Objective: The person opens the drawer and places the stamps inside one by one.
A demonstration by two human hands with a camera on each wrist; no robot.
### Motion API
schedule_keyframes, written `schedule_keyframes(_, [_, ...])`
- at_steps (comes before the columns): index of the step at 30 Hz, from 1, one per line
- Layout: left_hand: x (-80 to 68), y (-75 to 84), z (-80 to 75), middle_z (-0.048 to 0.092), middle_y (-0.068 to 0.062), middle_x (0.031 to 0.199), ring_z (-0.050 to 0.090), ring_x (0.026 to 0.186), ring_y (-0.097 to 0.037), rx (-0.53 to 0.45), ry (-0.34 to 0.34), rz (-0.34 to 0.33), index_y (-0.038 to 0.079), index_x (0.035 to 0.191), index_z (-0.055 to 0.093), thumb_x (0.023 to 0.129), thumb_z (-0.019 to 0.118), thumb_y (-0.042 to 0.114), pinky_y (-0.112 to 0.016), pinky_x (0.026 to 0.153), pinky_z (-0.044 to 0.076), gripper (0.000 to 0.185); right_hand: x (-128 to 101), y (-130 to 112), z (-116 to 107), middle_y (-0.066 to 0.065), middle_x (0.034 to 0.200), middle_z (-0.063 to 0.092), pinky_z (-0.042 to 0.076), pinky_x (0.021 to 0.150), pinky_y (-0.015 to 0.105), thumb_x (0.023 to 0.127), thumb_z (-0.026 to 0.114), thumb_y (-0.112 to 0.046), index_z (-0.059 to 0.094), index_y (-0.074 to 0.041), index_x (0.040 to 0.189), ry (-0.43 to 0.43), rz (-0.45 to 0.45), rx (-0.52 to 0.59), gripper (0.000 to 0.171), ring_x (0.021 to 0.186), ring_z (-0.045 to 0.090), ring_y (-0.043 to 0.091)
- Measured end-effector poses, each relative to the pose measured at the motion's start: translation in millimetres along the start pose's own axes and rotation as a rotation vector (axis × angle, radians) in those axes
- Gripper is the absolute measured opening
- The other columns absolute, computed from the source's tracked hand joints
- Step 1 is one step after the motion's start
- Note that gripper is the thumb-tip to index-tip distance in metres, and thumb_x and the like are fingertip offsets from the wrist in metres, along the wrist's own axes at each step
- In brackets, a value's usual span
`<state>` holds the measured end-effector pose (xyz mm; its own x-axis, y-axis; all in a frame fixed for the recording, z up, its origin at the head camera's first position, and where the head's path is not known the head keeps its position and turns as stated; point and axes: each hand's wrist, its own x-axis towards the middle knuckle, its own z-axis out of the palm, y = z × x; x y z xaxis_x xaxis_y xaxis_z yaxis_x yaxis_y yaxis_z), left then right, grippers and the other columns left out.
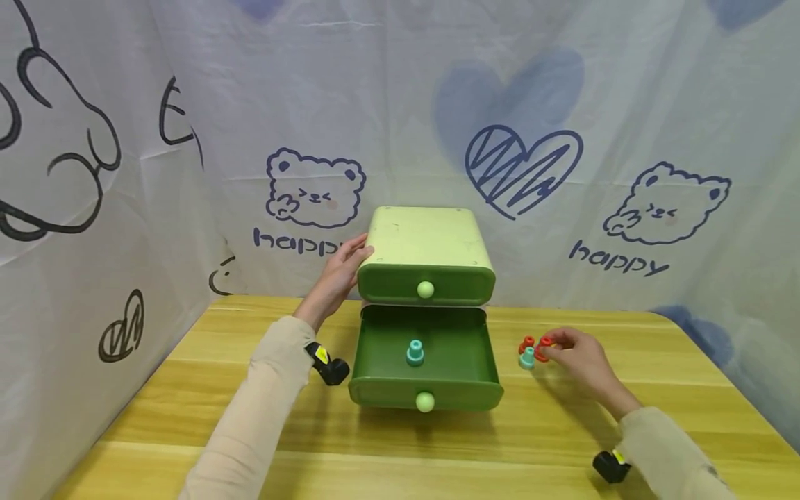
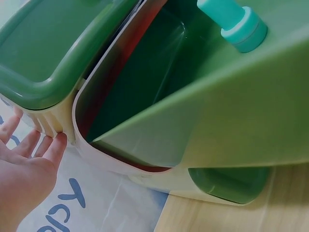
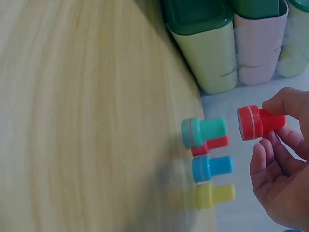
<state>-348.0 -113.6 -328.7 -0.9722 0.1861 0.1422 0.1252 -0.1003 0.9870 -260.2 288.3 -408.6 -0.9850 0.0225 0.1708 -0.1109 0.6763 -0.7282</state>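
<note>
Nearest the camera, a pale wooden table is carrying everything. On its right part, the right hand is pinching a small red plastic stamp-shaped peg between thumb and curled fingers, holding it just clear of the tabletop. In the right wrist view the peg's long axis is lying roughly sideways, its broad round end pointing toward the table and its narrow stem running back into the fingers. Just beside it, four similar pegs are standing close together on the table: a teal one, a second red one, a blue one and a yellow one.

At the table's middle, the pulled-out lower drawer of a green plastic two-drawer cabinet is holding one upright teal peg. The upper drawer is sitting closed. Nothing is lying between the hand and the drawer.

Further back, the left hand is resting flat, fingers straight, against the cabinet's left side. A white cloth backdrop printed with bears and hearts is hanging behind.
</note>
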Motion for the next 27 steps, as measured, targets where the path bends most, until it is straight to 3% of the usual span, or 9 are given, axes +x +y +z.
schedule_keyframes(17, [1.1, -0.5, -0.4, 0.026, -0.013, 0.154, 0.037, 0.134, -0.027, 0.013, -0.005, 0.007, 0.009, 0.152, 0.029, 0.098, 0.052, 0.027, -0.037, 0.110, 0.035, 0.061, 3, -37, 6, 0.006, 0.090, 0.065, 0.048, 0.072, 0.034, 0.085, 0.073, -0.014, 0.065, 0.001, 0.101, -0.077, -0.069, 0.020, 0.023, 0.086, 0.056, 0.023])
schedule_keyframes(27, [-0.2, -0.4, 0.4, 0.026, -0.012, 0.155, 0.036, 0.135, -0.027, 0.013, 0.001, -0.001, 0.010, 0.152, 0.029, 0.098, 0.052, 0.027, -0.036, 0.110, 0.034, 0.061, 9, -51, 1, 0.004, 0.083, 0.062, 0.047, 0.063, 0.029, 0.083, 0.073, -0.011, 0.065, 0.001, 0.097, -0.138, -0.124, 0.033, 0.019, 0.081, 0.054, 0.021])
